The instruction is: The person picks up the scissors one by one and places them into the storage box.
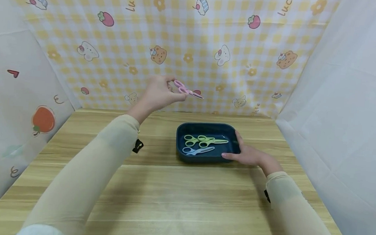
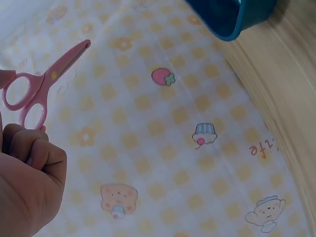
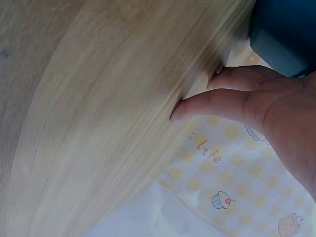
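Note:
My left hand (image 1: 160, 90) is raised over the back of the table and pinches a pair of pink scissors (image 1: 184, 89) by the finger loops. Their blades point right and slightly down in the head view. Below and to the right of them stands a dark blue rectangular tray (image 1: 201, 159). Inside it lie two pairs of green scissors (image 1: 213, 141) that overlap, and a light blue pair (image 1: 198, 150) in front. My right hand (image 1: 247, 153) holds the tray's right end, thumb at the near rim and a finger along the side. Two fingertips (image 3: 178, 113) reach down to the table.
The wooden table (image 1: 170, 199) ends at a yellow checked cloth (image 1: 186, 34) hung behind it. White cloths (image 1: 345, 87) close in both sides. A black clip (image 1: 137, 146) hangs at my left wrist.

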